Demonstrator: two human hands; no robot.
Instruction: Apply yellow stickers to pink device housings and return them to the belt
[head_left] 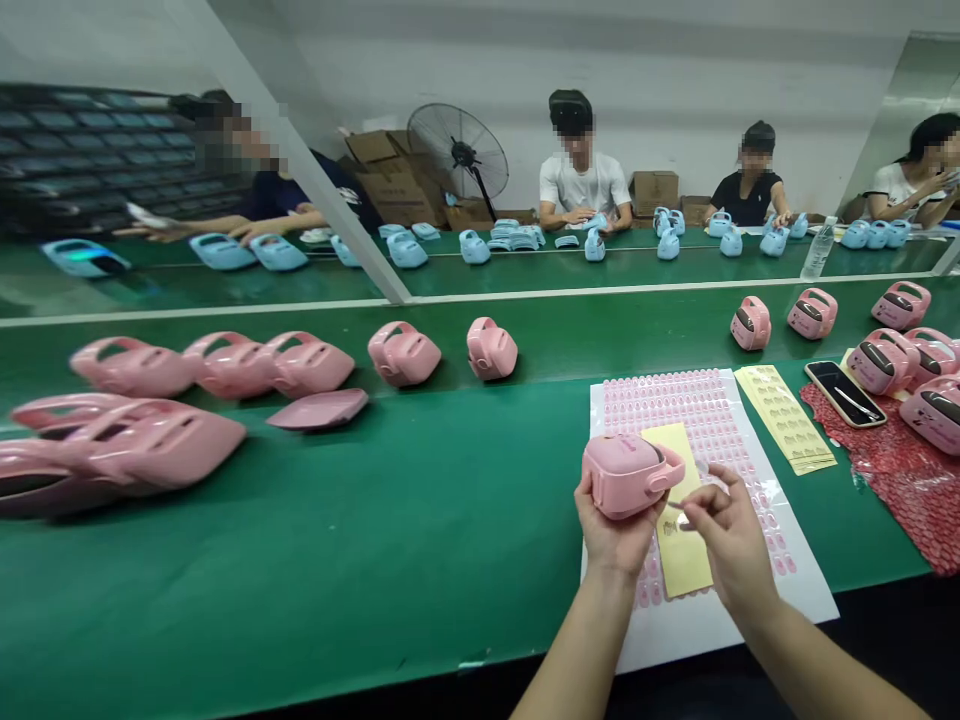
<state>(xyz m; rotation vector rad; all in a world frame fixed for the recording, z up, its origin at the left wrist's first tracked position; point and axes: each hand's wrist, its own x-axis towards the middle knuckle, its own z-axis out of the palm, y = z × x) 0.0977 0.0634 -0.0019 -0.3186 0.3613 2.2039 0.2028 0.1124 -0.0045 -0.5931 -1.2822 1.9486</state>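
Note:
My left hand (619, 535) is wrapped from below around a small pink handled device (622, 475), with its carry handle toward the right. My right hand (731, 535) is just right of it, thumb and forefinger pinched on a thin, slender thing (676, 505) that points toward the device; its kind is too small to tell. Beneath both hands, a yellow strip (686, 570) with small printed labels lies on a white sheet of pink oval stickers (637, 405).
Similar pink devices (493, 350) stand along the green table (337, 580), several at left and right. A second label sheet (787, 420), a phone (845, 393) and red bubble wrap (892, 480) lie at right. Co-workers sit opposite behind blue devices (407, 250).

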